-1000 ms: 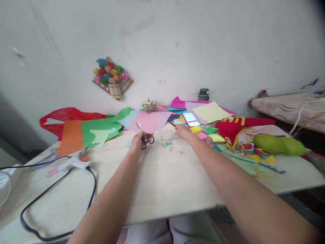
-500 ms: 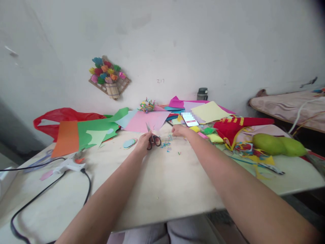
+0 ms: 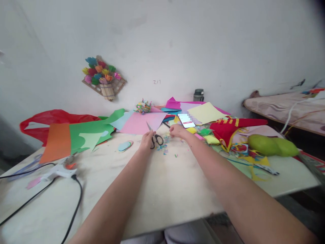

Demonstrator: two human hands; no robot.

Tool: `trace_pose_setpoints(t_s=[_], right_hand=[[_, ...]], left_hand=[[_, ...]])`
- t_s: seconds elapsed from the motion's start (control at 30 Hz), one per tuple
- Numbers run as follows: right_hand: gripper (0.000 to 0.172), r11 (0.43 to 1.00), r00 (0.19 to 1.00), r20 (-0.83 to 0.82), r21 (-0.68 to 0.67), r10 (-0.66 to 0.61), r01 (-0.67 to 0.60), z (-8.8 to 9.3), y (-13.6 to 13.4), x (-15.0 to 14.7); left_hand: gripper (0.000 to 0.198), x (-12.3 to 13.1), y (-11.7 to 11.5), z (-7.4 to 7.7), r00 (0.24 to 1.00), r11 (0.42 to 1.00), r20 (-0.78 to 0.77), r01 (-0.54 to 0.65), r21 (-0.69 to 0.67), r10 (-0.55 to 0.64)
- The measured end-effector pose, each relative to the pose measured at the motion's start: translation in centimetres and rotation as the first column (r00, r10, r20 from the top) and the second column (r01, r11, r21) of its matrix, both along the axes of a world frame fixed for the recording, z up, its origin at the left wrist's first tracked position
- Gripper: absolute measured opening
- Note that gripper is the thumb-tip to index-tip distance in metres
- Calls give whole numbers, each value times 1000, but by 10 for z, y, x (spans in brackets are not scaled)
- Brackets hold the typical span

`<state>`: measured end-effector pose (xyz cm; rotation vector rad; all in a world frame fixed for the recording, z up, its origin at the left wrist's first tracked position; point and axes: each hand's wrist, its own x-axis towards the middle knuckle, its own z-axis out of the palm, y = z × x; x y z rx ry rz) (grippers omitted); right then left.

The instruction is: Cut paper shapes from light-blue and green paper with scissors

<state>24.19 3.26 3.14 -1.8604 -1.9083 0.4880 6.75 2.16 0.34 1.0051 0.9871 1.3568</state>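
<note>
My left hand [image 3: 146, 139] is closed around a pair of scissors [image 3: 157, 139], whose black handles stick out to the right and whose blades point up and away. Just right of it, my right hand [image 3: 176, 130] is low over the table with its fingers bent together; whatever they pinch is too small to make out. Between and below the hands lie tiny blue and green paper scraps [image 3: 162, 147]. A small stack of cut paper ovals [image 3: 125, 146], light blue on top, rests left of my left hand. Beyond the hands is a pink paper sheet [image 3: 142, 122].
A white glue gun [image 3: 59, 171] with black cords lies at the left, near orange [image 3: 56, 142] and green sheets. A phone [image 3: 186, 120] lies beyond my right hand. Red cloth [image 3: 223, 130] and a green fruit-like object [image 3: 271, 145] are at the right. A dark bottle [image 3: 198, 95] stands by the wall.
The view has shifted slightly right, so everything sits a little further left. Both hands stay in nearly the same place over the table, scissors still in the left.
</note>
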Motion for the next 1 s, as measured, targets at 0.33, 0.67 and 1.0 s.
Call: trace_pose_setpoints(t_s=[0.33, 0.67, 1.0], right_hand=[[18, 989, 994, -93, 127, -58, 70, -11, 10, 13], [22, 945, 996, 95, 325, 6, -36, -4, -11, -31], [31, 955, 963, 261, 264, 67, -138, -8, -3, -91]], left_hand=[[22, 10, -13, 15, 975, 994, 195, 106, 8, -105], [26, -33, -6, 27, 939, 1000, 343, 9, -6, -6], [22, -71, -5, 24, 830, 985, 536, -168, -28, 157]])
